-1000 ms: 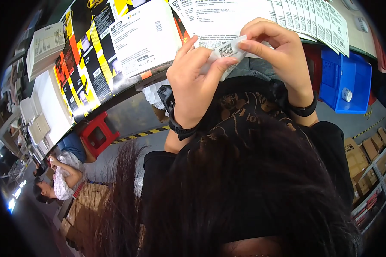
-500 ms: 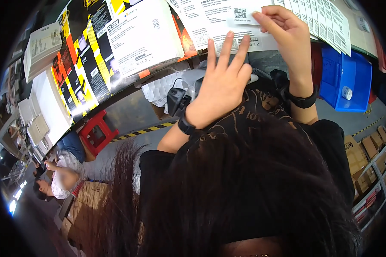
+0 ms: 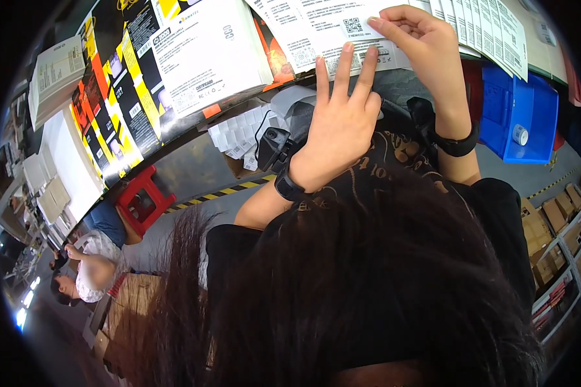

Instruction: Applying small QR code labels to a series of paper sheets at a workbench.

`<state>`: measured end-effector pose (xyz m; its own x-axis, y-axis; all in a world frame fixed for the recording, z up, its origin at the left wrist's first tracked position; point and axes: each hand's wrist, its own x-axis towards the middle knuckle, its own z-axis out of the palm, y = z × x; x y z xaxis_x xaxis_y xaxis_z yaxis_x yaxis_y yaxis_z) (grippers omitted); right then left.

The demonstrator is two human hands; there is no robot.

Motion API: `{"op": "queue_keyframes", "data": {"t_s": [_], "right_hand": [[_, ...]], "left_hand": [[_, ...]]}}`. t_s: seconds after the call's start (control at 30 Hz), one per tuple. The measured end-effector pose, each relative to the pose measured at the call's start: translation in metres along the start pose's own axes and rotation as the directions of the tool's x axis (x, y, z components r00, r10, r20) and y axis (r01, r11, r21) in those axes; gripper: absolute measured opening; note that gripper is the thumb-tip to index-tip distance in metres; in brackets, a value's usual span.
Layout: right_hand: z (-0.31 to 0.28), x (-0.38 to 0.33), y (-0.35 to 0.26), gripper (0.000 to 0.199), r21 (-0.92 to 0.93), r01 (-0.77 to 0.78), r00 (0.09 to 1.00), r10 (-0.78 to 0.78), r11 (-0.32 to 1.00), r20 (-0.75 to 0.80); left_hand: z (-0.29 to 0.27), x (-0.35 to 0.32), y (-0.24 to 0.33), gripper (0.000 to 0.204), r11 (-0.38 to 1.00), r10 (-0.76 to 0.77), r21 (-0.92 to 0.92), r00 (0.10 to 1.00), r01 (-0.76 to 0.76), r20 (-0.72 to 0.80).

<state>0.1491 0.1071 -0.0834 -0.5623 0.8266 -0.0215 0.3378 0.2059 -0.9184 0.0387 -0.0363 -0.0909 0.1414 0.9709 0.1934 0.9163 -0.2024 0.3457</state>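
My right hand [image 3: 429, 51] pinches the right edge of a small white label [image 3: 354, 28] with a square code between thumb and fingers. The label is over a white printed sheet [image 3: 306, 39] at the table's near edge; whether all of it touches the sheet I cannot tell. My left hand [image 3: 343, 129] is open, its spread fingertips resting on the sheet's lower part, just below the label. To the right of my right hand lies a fanned row of similar printed sheets [image 3: 481, 32], several with codes.
A thick stack of printed white sheets [image 3: 203, 61] lies left, on black-and-yellow printed material [image 3: 128, 90]. Below the table edge are a box of white folded papers [image 3: 239, 135], a red stool [image 3: 143, 200] and, right, a blue bin [image 3: 542, 119]. Another person [image 3: 100, 264] sits far left.
My right hand has moved slightly left with the label, which now looks flatter against the sheet. My left hand stays on the sheet. The whole view has shifted a little.
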Motion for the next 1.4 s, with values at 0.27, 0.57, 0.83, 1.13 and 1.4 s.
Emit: {"op": "queue_keyframes", "data": {"t_s": [0.27,0.57,0.83,1.13,1.4], "right_hand": [[0.013,-0.001,-0.035,0.01,0.094,-0.108,0.988,0.118,0.99,-0.104],[0.013,-0.002,-0.038,0.011,0.039,-0.113,0.987,0.117,0.993,-0.111],[0.017,-0.001,-0.037,0.011,-0.107,-0.071,0.986,0.054,0.992,-0.155],[0.032,0.0,-0.024,0.031,-0.329,0.189,0.931,-0.276,0.925,-0.241],[0.037,0.0,-0.022,0.027,-0.479,0.226,0.833,-0.424,0.848,-0.357]], "left_hand": [[0.002,-0.001,-0.002,0.01,1.0,0.007,-0.013,1.0,-0.007,-0.02],[0.001,0.0,-0.002,0.01,1.0,0.009,-0.016,1.0,-0.009,-0.016],[0.002,0.0,-0.003,0.01,1.0,0.011,-0.01,1.0,-0.011,-0.027],[0.0,0.002,-0.002,0.012,0.999,0.036,-0.005,0.999,-0.036,-0.033],[-0.002,0.001,-0.003,0.012,0.999,0.039,-0.009,0.999,-0.04,-0.034]]}}
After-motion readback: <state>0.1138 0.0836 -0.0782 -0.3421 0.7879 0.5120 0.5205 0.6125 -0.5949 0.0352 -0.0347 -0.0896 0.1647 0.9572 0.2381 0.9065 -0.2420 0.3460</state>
